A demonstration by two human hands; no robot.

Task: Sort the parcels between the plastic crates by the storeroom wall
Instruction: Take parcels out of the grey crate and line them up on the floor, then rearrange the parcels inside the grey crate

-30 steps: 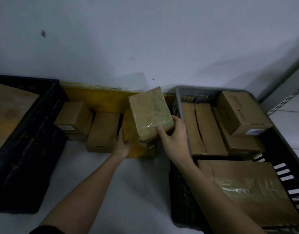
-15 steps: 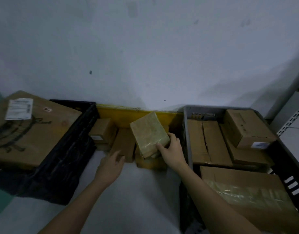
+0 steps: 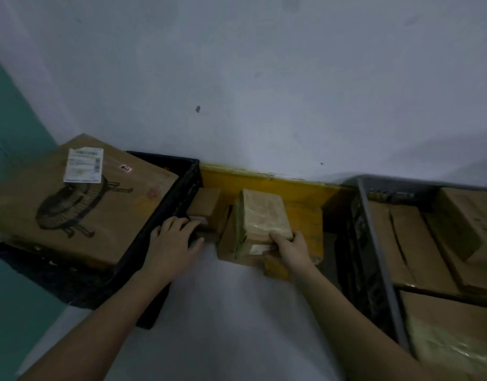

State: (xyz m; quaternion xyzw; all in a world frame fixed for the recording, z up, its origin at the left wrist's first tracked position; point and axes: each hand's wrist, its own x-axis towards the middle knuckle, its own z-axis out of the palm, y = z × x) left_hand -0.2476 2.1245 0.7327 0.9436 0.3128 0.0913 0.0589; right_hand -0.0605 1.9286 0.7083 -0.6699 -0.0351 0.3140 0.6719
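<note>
1. The right hand [image 3: 293, 250] has its grip pinched on the near end of a tape-wrapped brown cardboard parcel [image 3: 261, 215], thumb on top and fingers beneath.
2. That parcel lies on a pile of brown boxes on the white floor [image 3: 223, 312], in the gap between the two crates, in front of a yellow panel [image 3: 264, 178] at the foot of the wall.
3. The left hand [image 3: 172, 243] is spread, its straight fingers resting on a small brown cardboard box with a white label [image 3: 205, 207] just beside the black plastic crate [image 3: 165, 213].
4. A large brown carton printed with a black drawing and bearing a white shipping label [image 3: 83, 199] lies across the black crate.
5. The grey plastic crate [image 3: 374, 237] on the right holds several brown cardboard parcels [image 3: 418, 237], packed close together.
</note>
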